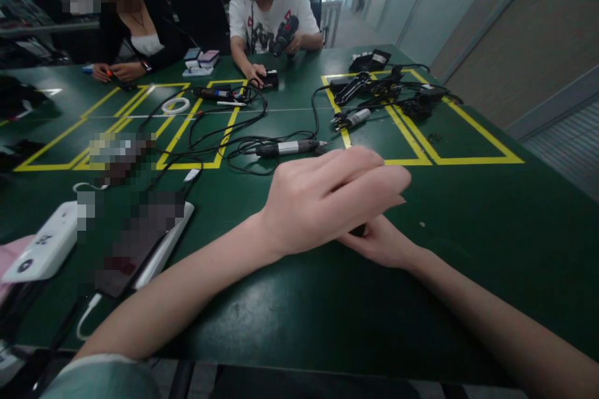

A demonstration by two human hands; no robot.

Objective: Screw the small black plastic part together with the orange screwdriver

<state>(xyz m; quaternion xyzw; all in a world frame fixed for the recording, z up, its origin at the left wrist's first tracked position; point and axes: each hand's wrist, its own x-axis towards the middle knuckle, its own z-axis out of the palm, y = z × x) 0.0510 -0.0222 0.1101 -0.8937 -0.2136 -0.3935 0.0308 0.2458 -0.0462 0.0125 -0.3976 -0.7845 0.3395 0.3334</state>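
Observation:
My left hand [322,199] is raised over the near middle of the table, its fingers bent and pressed together. What it grips, if anything, is hidden from this side. Behind and just below it, my right hand [381,242] is closed, its fingers mostly covered by the left hand. A small dark patch [359,230] shows between the two hands, too little of it to name. Beyond them lies a grey and black pen-shaped electric tool [287,148] with its cord. A similar silver tool [358,118] rests farther back.
On the left are a phone [140,243], a white power strip [44,240] and looping black cables [262,103]. A roll of white tape [175,105] lies inside yellow floor-style markings on the green table [468,212]. Across sits a person [276,12] holding a power drill [285,35].

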